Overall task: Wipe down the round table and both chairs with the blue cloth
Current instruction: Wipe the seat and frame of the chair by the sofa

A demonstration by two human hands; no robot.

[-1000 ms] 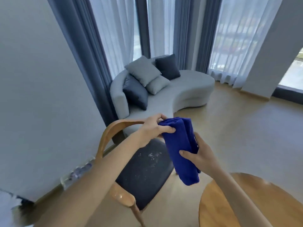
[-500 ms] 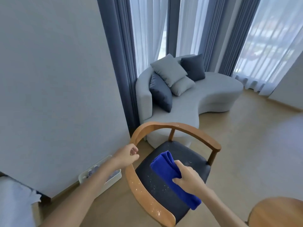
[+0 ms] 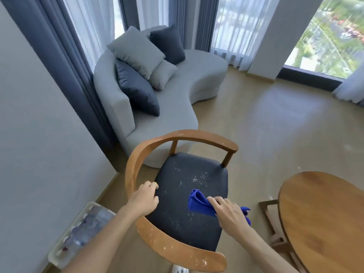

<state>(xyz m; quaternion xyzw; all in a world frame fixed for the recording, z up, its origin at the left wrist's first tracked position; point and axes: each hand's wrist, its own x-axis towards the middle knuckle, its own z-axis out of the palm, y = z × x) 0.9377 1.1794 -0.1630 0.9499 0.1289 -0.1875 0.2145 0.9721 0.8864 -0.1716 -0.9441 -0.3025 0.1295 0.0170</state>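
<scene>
A wooden chair [image 3: 136, 160] with a curved back rail and a dark seat stands in front of me. White specks dot the seat [image 3: 189, 174] and the near arm rail. My left hand [image 3: 144, 200] grips the curved rail on the chair's left side. My right hand [image 3: 229, 214] holds the folded blue cloth [image 3: 198, 201] pressed flat on the seat's right front part. The round wooden table [image 3: 323, 219] shows at the lower right, partly cut off by the frame edge.
A curved grey sofa [image 3: 197, 79] with several cushions stands behind the chair by curtained windows. A white tray of bottles [image 3: 82, 231] sits on the floor by the left wall. Another chair's wooden frame [image 3: 269, 217] pokes out under the table. Bare wood floor lies to the right.
My right hand has lowered the cloth onto the seat's right front. My left hand has closed on the chair's back rail. The view shifted, showing more of the table.
</scene>
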